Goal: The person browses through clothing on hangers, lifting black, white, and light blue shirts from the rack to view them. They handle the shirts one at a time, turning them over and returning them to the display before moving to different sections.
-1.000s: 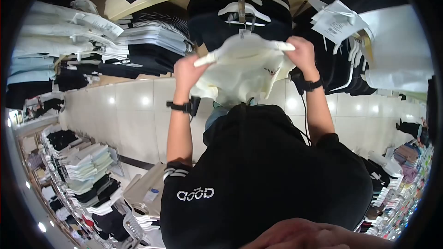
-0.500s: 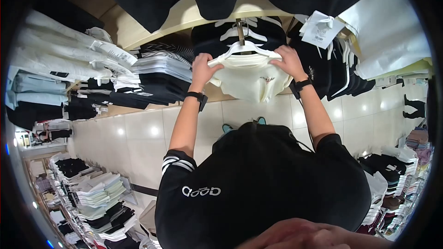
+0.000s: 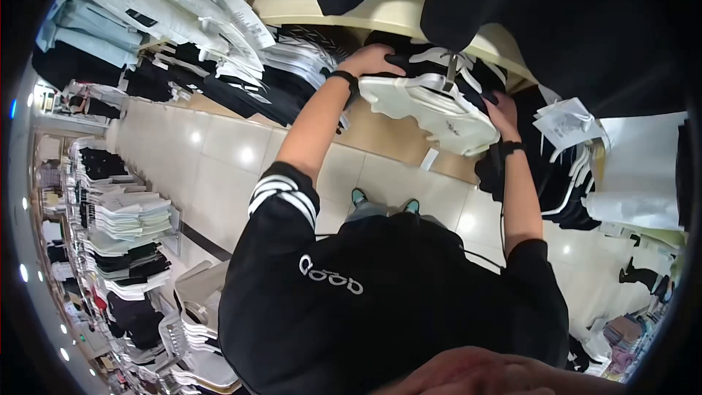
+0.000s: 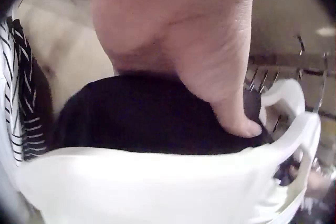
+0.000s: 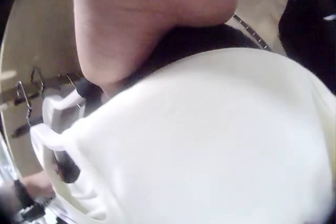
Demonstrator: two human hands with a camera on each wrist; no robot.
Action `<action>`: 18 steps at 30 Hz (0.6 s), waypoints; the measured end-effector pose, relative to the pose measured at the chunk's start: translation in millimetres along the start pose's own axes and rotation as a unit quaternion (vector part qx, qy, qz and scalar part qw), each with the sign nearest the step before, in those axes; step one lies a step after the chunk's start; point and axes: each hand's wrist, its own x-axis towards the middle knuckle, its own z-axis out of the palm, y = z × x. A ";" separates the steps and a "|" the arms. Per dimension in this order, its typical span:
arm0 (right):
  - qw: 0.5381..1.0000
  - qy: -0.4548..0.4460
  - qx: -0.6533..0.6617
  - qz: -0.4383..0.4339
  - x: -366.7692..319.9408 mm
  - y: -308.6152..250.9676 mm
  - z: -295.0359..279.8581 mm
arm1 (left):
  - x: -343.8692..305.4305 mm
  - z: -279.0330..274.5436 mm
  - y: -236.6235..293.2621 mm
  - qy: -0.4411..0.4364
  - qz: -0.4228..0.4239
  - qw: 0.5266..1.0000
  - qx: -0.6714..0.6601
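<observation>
The cream shirt (image 3: 431, 111) hangs on a white hanger from the rail, in front of black garments. My left hand (image 3: 371, 61) grips the shoulder of a black garment (image 4: 142, 119) just behind it; in the left wrist view the thumb lies on the dark cloth, the other fingers hidden. On the other side, my right hand (image 3: 504, 115) holds dark cloth (image 5: 205, 37) at the opposite shoulder, its thumb tip partly covered by the cream shirt (image 5: 210, 129) in the right wrist view. Neither hand holds the cream shirt.
Stacked shirts and striped clothes (image 3: 303, 58) hang to the left, black clothes on white hangers to the right below a white paper tag (image 3: 567, 124). A curved wooden shelf (image 3: 395, 4) runs above the rail. Tiled floor (image 3: 219, 146) and more racks lie behind.
The cream shirt was carried to the rail on its hanger and released there. Both hands moved from it to the black garment behind. The head view has turned.
</observation>
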 end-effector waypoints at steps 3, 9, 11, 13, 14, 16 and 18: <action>1.000 0.000 0.021 -0.012 -11.6 -1.1 5.0 | -7.7 -4.6 17.5 0.004 0.021 1.000 0.012; 0.972 0.146 0.175 -0.065 -30.4 79.4 28.0 | -10.8 14.4 52.5 0.104 0.062 0.992 0.017; 0.966 0.226 0.089 -0.091 -55.0 90.1 11.4 | -10.6 12.8 52.9 0.285 0.191 0.939 0.025; 0.978 0.182 0.096 -0.029 -84.8 114.9 -4.8 | -35.7 25.0 60.0 0.373 0.164 0.911 0.056; 0.983 0.162 0.089 0.009 -107.0 116.5 -16.2 | -51.4 40.9 58.6 0.436 0.113 0.893 0.000; 0.987 0.147 0.046 0.049 -152.1 113.8 -26.5 | -83.6 79.3 62.5 0.485 0.047 0.873 -0.033; 0.988 0.134 -0.010 0.069 -203.1 115.5 -21.5 | -122.0 125.9 84.8 0.422 0.020 0.905 -0.055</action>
